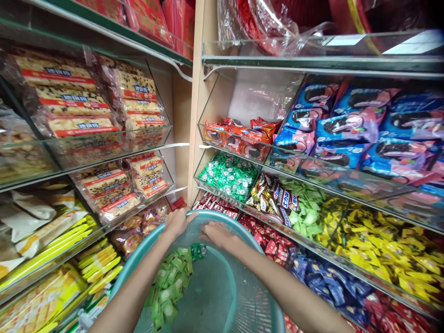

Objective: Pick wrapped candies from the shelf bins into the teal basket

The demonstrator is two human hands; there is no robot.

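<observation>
A round teal plastic basket [222, 296] sits low in front of me, tilted toward the shelves. Several small green candy packets [171, 282] lie heaped along its left inner side. My left hand [176, 223] grips the basket's far rim with fingers curled over it. My right hand [218, 234] rests just inside the far rim, palm down with fingers bent, beside a darker green packet [199, 251]; whether it holds anything is hidden. Straight beyond the basket is a clear bin of green wrapped candies [229, 175].
Clear acrylic bins line the right shelves: red packets [239, 134], blue cookie packs [360, 129], mixed chocolate bars [274, 192], yellow candies [378, 236], red and blue sweets lower down. Left shelves hold bagged nut-bars [65, 99] and yellow wafer packs [55, 277]. A beige upright post [197, 101] divides them.
</observation>
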